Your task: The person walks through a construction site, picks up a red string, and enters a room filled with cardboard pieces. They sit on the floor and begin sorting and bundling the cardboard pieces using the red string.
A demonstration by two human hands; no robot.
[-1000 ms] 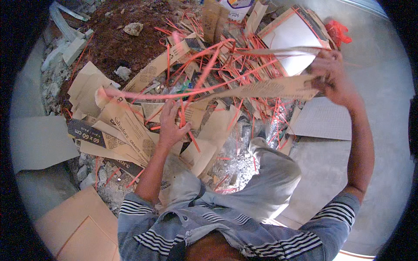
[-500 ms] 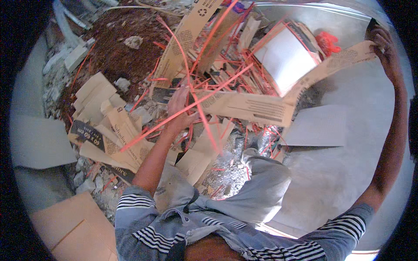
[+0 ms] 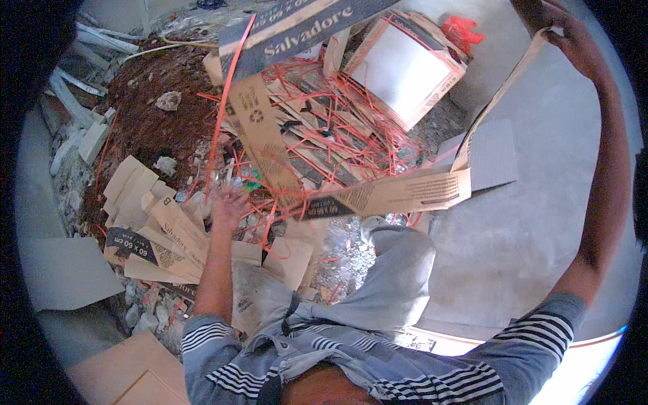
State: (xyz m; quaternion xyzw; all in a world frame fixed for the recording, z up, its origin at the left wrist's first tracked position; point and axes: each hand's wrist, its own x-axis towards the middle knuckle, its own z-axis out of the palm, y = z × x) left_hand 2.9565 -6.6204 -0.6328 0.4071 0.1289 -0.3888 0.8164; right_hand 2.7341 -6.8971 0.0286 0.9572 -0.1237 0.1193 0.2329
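My right hand, raised at the upper right, grips the end of a long brown cardboard strip. The strip drops from that hand, bends sharply and runs left across the middle in folded sections, up to a dark printed section at the top. My left hand is off the cardboard at the left, its fingers apart and a little blurred. A red plastic strap hangs down close to it. More tangled red straps lie beyond the strip.
A square box with a shiny white top stands at the back, next to a red plastic bag. Flattened cardboard pieces lie on rubble at left. Behind them are a reddish soil heap and a light-coloured board.
My left hand has come off the cardboard and moved left and down. The right hand has moved up and left, still gripping the strip, which has swung and opened out wider.
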